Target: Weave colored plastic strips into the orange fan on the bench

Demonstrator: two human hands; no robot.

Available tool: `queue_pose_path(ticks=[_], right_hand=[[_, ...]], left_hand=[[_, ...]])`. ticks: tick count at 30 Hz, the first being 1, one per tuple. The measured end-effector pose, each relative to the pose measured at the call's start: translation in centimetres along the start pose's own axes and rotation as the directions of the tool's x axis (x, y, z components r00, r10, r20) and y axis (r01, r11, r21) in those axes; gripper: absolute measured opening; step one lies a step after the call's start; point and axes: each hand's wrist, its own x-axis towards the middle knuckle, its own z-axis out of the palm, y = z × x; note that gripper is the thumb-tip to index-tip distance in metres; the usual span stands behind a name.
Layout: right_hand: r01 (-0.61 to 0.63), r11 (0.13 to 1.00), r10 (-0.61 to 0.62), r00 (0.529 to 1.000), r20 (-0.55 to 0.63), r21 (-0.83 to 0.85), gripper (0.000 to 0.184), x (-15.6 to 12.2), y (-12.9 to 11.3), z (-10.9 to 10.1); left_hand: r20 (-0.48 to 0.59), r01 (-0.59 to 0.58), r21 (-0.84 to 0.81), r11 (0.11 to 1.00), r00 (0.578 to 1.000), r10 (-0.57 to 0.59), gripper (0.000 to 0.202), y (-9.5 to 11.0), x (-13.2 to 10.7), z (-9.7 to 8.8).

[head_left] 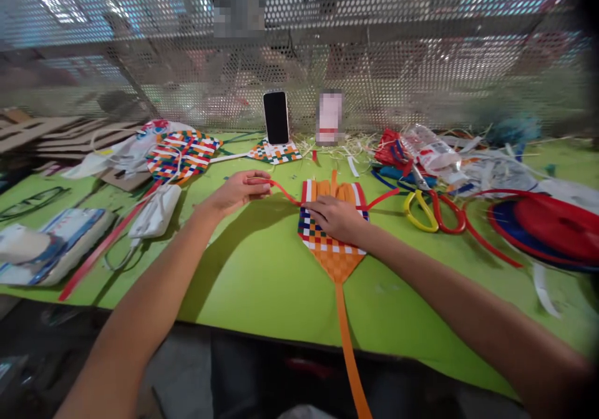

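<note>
A piece of weaving (339, 260) in orange, white, blue, green and red strips lies on the green table, with a long orange strip (345, 332) trailing from its point over the front edge. My right hand (334, 216) rests on top of the weaving, fingers stretched out and lying flat across its upper part. Off to the left, my left hand (241, 191) is closed on a thin red strip (283, 192). That strip runs right to the weaving, passes by my right fingers, and its other end sticks out on the far side.
Yellow-and-red scissors (421, 212), rolls of red and blue strip (556, 229) and plastic wrappers (430, 154) lie right. Two woven pieces (180, 157), a phone (276, 118) and strip scraps sit at the back. Left are a white power bank (154, 212), glasses (32, 202) and a packet (77, 238).
</note>
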Motion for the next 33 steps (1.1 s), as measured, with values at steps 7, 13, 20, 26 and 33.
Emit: queue_pose_path(ticks=[7, 13, 20, 26, 33], right_hand=[[-0.020, 1.000, 0.020, 1.000, -0.011, 0.021, 0.042, 0.1, -0.3, -0.2], [-0.035, 0.999, 0.034, 0.999, 0.010, 0.024, 0.044, 0.2, -0.7, -0.9], [-0.008, 1.000, 0.008, 1.000, 0.005, 0.017, 0.043, 0.1, -0.7, -0.8], [0.004, 0.999, -0.001, 0.999, -0.042, 0.053, 0.039, 0.2, -0.2, 0.0], [0.012, 0.998, -0.012, 1.000, -0.011, 0.057, 0.040, 0.0, -0.5, -0.3]], left_hand=[[-0.060, -0.112, 0.245, 0.963, 0.990, 0.131, 0.047, -3.1, 1.2, 3.8], [0.196, -0.273, 0.736, 0.620, 0.962, 0.190, 0.017, -2.1, 1.7, 4.0], [0.306, -0.356, 0.619, 0.700, 0.930, 0.202, 0.014, -2.5, 4.5, 4.2], [0.440, -0.398, 0.412, 0.819, 0.875, 0.204, 0.020, -2.9, 7.8, 4.6], [0.465, -0.317, 0.405, 0.858, 0.879, 0.105, 0.017, -3.2, 9.2, 5.3]])
